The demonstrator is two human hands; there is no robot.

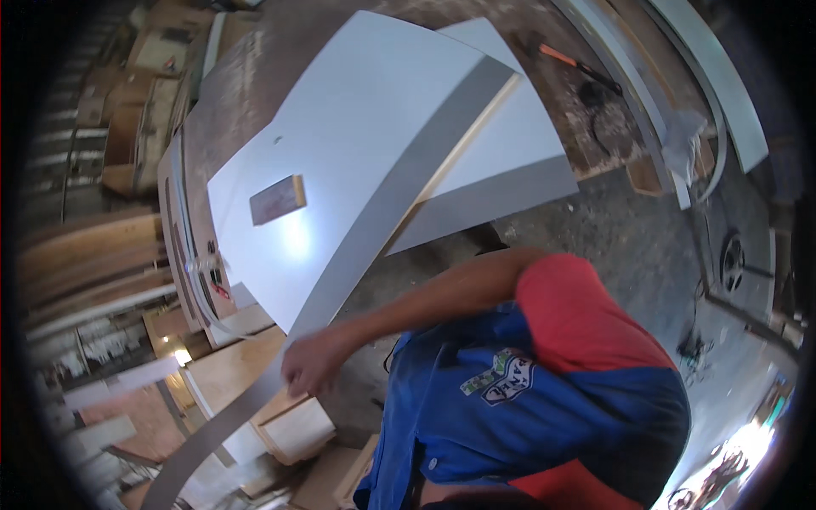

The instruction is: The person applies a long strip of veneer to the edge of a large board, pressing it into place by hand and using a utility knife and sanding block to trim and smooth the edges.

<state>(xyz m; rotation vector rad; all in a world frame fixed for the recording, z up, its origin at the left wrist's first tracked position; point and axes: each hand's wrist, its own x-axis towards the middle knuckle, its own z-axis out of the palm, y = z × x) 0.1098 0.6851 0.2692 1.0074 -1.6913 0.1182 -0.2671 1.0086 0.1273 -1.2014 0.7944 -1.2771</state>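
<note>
My right hand [319, 361] lies over the near edge of a long grey strip of board [399, 191] with a pale raw edge. The hand is blurred, so I cannot tell if its fingers grip the strip or only rest on it. The strip runs from the upper right, across white panels [357, 102], down to the lower left. It looks bent by the lens. A small dark brown block [278, 201] lies on the white panel, left of the strip. Part of my left forearm shows at the bottom edge; my left hand is outside the picture.
A hammer-like tool with an orange and black handle [578, 66] lies beyond the panels. Long pale boards [722, 85] and a clear plastic bag [682, 140] are at the upper right. Wooden offcuts [242, 365] crowd the lower left. A red-handled tool [221, 291] lies left of the panel.
</note>
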